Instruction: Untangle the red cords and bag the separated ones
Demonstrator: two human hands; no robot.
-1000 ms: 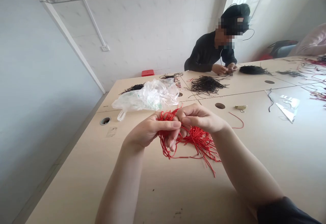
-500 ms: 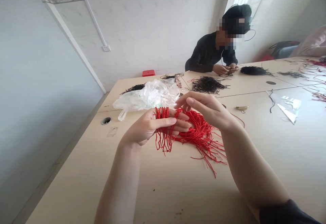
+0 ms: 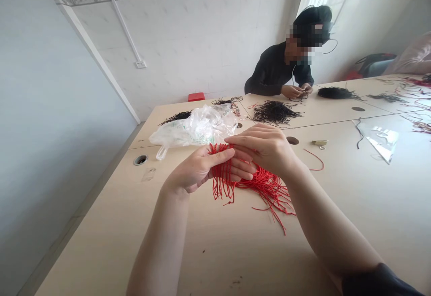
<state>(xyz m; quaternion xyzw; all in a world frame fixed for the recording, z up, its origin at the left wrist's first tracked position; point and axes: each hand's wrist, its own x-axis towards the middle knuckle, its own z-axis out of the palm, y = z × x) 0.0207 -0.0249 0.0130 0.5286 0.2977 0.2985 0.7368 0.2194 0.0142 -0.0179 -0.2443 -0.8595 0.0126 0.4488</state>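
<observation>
Several red braided cords [image 3: 222,174] hang side by side over the fingers of my left hand [image 3: 198,165], and its thumb presses them down. Their thin, knotted ends dangle below the palm. My right hand [image 3: 266,145] bends over the left from the right side, its fingers together and their tips at the top of the rightmost cords. What lies exactly under those fingertips is partly hidden. Beneath and behind both hands, a large bundle of red cords [image 3: 269,188] lies on the table, partly covered by the hands.
A crumpled clear plastic bag [image 3: 202,125] lies beyond my left hand. Black cord piles [image 3: 276,112] are farther back, near a seated person [image 3: 276,69] handling dark cord. To the right are a gold clip [image 3: 319,143], a loose red cord [image 3: 319,159] and a clear triangular ruler [image 3: 380,139].
My right hand has come down and left onto the cords, its fingers closing together. The rightmost cord, spread apart before, now lies against the others. My left hand has shifted slightly right.
</observation>
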